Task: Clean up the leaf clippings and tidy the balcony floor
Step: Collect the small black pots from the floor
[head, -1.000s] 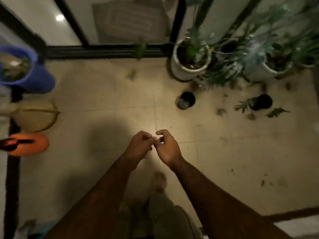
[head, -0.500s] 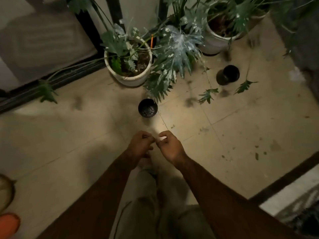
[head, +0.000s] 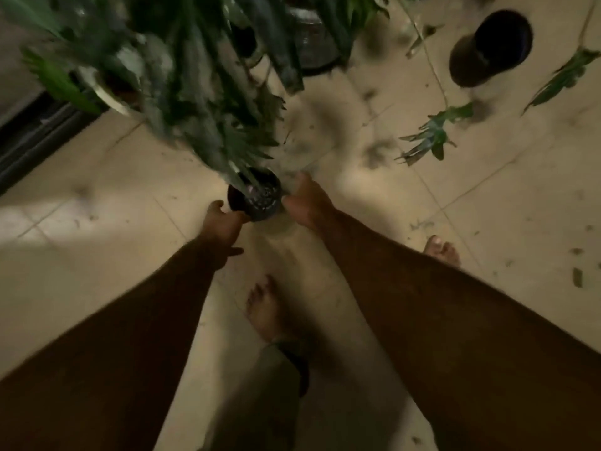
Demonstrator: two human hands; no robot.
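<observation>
A small black pot [head: 258,198] stands on the beige tiled floor [head: 97,255], partly under hanging foliage. My left hand [head: 224,222] reaches its left side, fingertips touching the rim. On the pot's right side is my right hand [head: 305,203], fingers spread against it. Neither hand clearly closes round the pot; the view is blurred. A cut green leaf [head: 429,138] lies on the floor to the right, and another leaf [head: 562,76] lies further right. Small leaf bits [head: 577,276] are scattered at the right edge.
A big leafy plant [head: 195,92] in a white pot [head: 107,96] overhangs the small pot. A second black pot [head: 487,47] lies on its side at top right. A dark door track [head: 26,141] runs along the left. My bare feet [head: 266,310] stand behind the hands.
I have moved closer and bent down. My hands, held together in front of me before, have parted and reached to either side of the small black pot.
</observation>
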